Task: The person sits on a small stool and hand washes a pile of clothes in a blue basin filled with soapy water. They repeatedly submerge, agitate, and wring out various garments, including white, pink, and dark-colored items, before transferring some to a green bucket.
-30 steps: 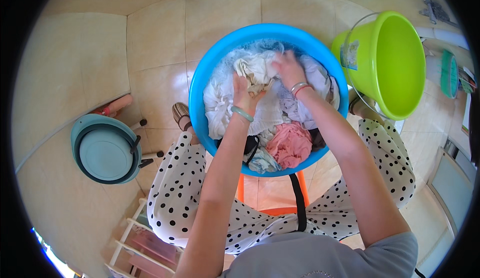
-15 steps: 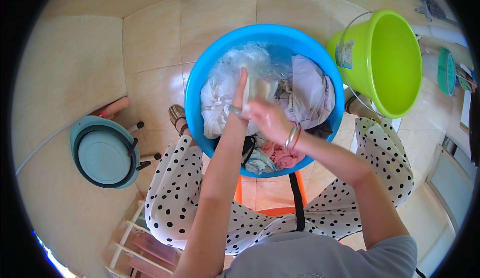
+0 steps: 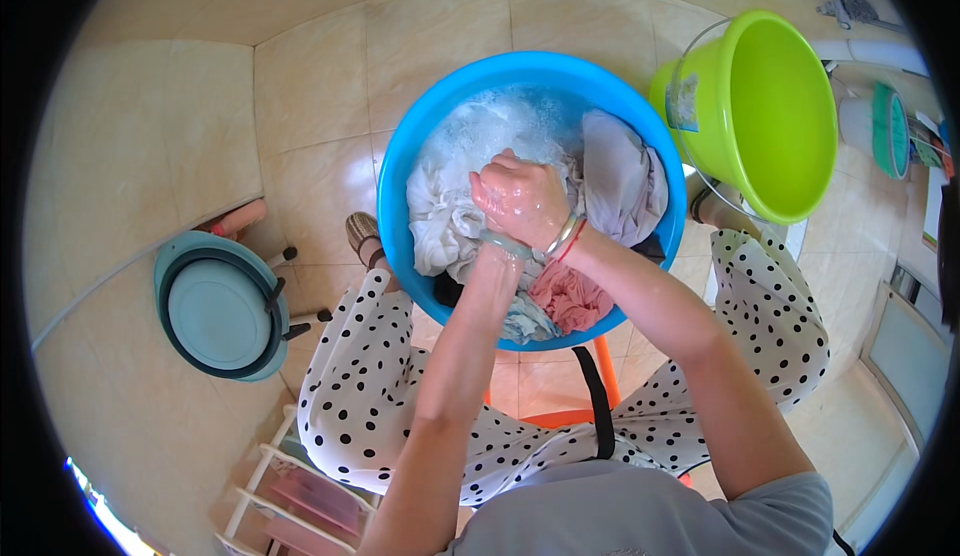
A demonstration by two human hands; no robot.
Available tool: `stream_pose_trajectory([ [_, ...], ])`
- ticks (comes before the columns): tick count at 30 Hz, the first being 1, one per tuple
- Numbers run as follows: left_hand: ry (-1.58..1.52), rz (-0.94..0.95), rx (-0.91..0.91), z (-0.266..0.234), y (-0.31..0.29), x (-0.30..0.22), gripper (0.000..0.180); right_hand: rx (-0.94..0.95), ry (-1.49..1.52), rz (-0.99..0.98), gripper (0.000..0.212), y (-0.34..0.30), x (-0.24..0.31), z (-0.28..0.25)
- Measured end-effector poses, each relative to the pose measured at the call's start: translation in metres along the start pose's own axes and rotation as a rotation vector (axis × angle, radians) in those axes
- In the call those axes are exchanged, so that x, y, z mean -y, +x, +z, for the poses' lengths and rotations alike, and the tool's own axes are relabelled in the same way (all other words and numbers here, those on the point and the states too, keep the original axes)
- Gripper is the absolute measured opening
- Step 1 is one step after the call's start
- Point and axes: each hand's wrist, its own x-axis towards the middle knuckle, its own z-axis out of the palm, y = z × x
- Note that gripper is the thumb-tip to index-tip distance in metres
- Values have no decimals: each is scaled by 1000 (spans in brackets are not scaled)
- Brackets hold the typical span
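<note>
Over the middle of a blue tub (image 3: 394, 196), my two hands are pressed together. My right hand (image 3: 528, 196), with bangles and a red string at its wrist, is closed and on top. It covers most of my left hand (image 3: 488, 208), whose fingers I cannot make out. A pale bangle (image 3: 506, 245) circles the left wrist. Whatever lies between the hands is hidden. Around them are wet white cloth (image 3: 437, 218), a pale grey garment (image 3: 620, 171), a pink cloth (image 3: 570, 298) and a light blue one (image 3: 528, 320). Foamy water (image 3: 500, 111) fills the tub's far side.
A green bucket (image 3: 708, 106) with a wire handle stands tilted right of the tub. Stacked grey-blue basins (image 3: 218, 321) are at the left, by a white rack (image 3: 275, 451). An orange frame (image 3: 606, 368) shows below the tub. My legs straddle it on the tiled floor (image 3: 315, 181).
Half a second ago my left hand stood upright against a whitish cloth, with my right hand blurred beside it. Now the right hand has closed over the left, and the cloth between them is out of sight.
</note>
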Motion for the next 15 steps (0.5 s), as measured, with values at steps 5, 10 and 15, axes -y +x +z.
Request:
stream_pose_trajectory([
  [5, 100, 6, -66, 7, 7, 8, 51, 119, -118, 290, 26, -4, -102, 13],
  [10, 164, -28, -272, -9, 32, -10, 50, 6, -20, 665, 22, -18, -157, 23],
  [15, 270, -61, -355, -52, 38, -18, 46, 393, -315, 241, 33, -43, -141, 40],
])
